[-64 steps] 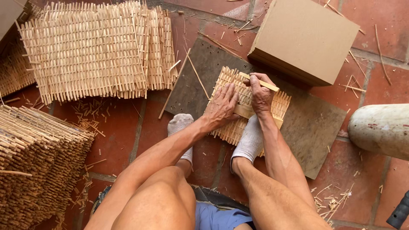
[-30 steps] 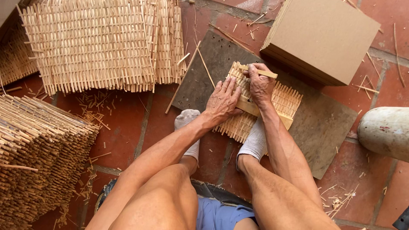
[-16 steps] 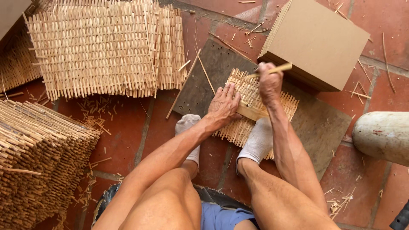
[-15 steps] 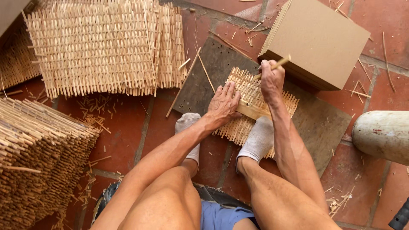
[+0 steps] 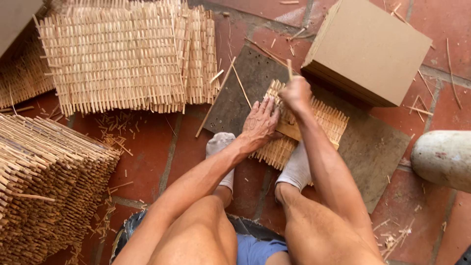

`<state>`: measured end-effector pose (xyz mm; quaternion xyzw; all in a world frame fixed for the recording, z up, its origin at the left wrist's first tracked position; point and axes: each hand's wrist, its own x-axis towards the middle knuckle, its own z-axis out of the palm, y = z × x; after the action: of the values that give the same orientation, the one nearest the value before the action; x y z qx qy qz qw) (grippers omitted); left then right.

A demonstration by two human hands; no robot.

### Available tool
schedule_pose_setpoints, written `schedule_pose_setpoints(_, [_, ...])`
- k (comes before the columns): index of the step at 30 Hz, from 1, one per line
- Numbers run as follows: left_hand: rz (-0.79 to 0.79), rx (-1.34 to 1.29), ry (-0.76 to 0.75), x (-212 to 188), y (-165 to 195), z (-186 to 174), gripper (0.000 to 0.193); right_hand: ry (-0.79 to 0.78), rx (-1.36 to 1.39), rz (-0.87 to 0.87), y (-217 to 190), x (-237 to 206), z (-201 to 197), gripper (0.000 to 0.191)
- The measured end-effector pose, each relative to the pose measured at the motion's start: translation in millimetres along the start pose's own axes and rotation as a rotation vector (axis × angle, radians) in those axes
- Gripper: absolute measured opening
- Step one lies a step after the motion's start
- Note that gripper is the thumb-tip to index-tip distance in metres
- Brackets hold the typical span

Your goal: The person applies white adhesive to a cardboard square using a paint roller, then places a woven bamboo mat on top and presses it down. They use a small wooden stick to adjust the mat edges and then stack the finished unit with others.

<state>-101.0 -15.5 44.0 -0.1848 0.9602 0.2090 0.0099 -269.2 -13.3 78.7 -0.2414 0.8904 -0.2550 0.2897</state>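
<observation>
Head view: two hands work a small woven bamboo mat (image 5: 321, 122) on a dark board (image 5: 373, 147).
Left hand (image 5: 259, 125) presses it, fingers spread; right hand (image 5: 296, 94) pinches a bamboo stick (image 5: 289, 68).

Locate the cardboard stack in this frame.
In the head view, the cardboard stack sits upper right on the tiled floor, its near edge over the dark board, just beyond the right hand.

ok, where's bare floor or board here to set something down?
Bare tile between the woven mat stack and the left foot, lightly littered. Bare board right of the small mat, below the cardboard stack. Crowded where left hand and right hand work.
</observation>
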Motion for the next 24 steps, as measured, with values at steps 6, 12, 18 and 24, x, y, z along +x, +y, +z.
schedule_pose_setpoints(6, [-0.023, 0.062, -0.028, 1.4, 3.4, -5.4, 0.094, -0.12, 0.872, 0.165, 21.9, -1.8, -31.8, 0.007])
schedule_pose_setpoints(12, [-0.013, 0.17, -0.095, 7.4, 11.2, -23.4, 0.095, -0.229, 0.764, -0.198, 37.7, -16.0, -16.1, 0.048])
schedule_pose_setpoints(18, [0.001, 0.183, -0.092, 22.6, 15.0, -35.1, 0.075, -0.09, 1.228, -0.317, 57.9, -21.6, -36.1, 0.038])
schedule_pose_setpoints(24, [-0.084, 0.277, -0.301, 45.6, 24.2, -20.1, 0.055, 0.387, 0.474, -0.222, 161.6, -65.0, -106.4, 0.052])
